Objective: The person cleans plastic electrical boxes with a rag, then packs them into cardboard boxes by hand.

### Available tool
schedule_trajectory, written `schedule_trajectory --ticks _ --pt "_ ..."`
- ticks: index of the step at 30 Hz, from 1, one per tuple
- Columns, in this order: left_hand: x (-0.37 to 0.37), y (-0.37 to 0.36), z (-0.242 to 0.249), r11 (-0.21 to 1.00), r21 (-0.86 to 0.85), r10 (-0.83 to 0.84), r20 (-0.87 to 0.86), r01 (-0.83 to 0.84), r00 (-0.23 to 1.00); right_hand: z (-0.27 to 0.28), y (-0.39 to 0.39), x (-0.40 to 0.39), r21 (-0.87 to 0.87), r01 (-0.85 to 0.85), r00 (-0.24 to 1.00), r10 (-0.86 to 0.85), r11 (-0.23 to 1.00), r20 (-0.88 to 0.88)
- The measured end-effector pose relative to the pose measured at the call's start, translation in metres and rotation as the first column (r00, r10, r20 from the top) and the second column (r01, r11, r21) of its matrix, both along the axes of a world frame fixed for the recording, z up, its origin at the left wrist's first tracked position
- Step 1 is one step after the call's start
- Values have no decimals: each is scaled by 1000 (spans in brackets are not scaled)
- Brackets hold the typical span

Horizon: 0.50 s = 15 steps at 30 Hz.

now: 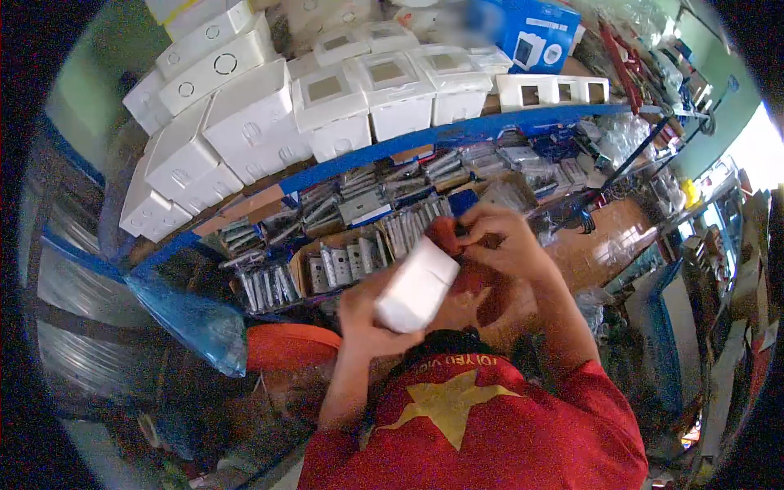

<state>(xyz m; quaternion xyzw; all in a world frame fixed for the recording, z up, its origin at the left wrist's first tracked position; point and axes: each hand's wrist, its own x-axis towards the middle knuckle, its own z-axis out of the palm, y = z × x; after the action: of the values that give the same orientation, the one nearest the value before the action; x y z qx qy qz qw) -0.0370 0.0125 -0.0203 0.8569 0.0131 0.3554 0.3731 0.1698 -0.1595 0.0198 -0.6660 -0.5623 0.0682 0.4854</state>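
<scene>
My left hand [367,322] is closed around a white box [420,287], which is held tilted in front of my chest. At the far upper end of this box, a dark red cloth [443,233] is bunched up. The fingers of my right hand [500,237] pinch the cloth there. How much of the cloth touches the box is hard to make out. Glare washes out the near faces of the box.
A blue-edged shelf [359,155] carries several white electrical boxes [322,102] and a blue carton [543,37]. Below it, cardboard trays [302,273] hold rows of wrapped parts. A blue plastic bag [196,322] hangs at left, near an orange-red rounded object [290,345].
</scene>
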Motion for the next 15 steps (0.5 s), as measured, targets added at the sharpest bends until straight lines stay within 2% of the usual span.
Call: schedule_trajectory --ticks 1,2,3,4,6,7,8,10,11,12,15 --pt "-3 6 -4 983 -177 77 144 -51 987 -30 -11 20 -83 85 996 -85 993 7" --pt "-5 13 -9 938 -340 168 293 -62 941 -40 -21 22 -75 138 990 -139 988 -8" --pt "-8 19 14 977 -145 196 313 -157 929 -48 -29 17 -90 231 958 -243 969 -155" --pt "-6 24 30 963 48 232 350 -264 908 -50 -31 14 -117 306 901 -327 945 -284" --pt "-1 22 30 995 -88 71 345 -42 936 -34 -27 1 68 368 824 -292 927 -486" --pt "1 24 29 991 102 49 284 -81 957 -22 -21 -8 159 417 768 -253 895 -589" --pt "8 28 14 1000 30 -5 270 -3 963 -11 -17 -11 211 354 827 -200 911 -526" --pt "22 16 28 977 214 -33 254 -22 967 15 -16 -14 292 249 916 -126 924 -381" --pt "28 8 23 987 158 -57 264 15 963 31 -12 -23 314 208 974 -165 926 -157" --pt "30 2 22 982 186 -23 269 -28 963 43 -3 -33 318 161 977 -196 934 79" --pt "34 -9 26 954 255 78 286 -155 955 39 13 -52 239 237 971 -233 942 -48"
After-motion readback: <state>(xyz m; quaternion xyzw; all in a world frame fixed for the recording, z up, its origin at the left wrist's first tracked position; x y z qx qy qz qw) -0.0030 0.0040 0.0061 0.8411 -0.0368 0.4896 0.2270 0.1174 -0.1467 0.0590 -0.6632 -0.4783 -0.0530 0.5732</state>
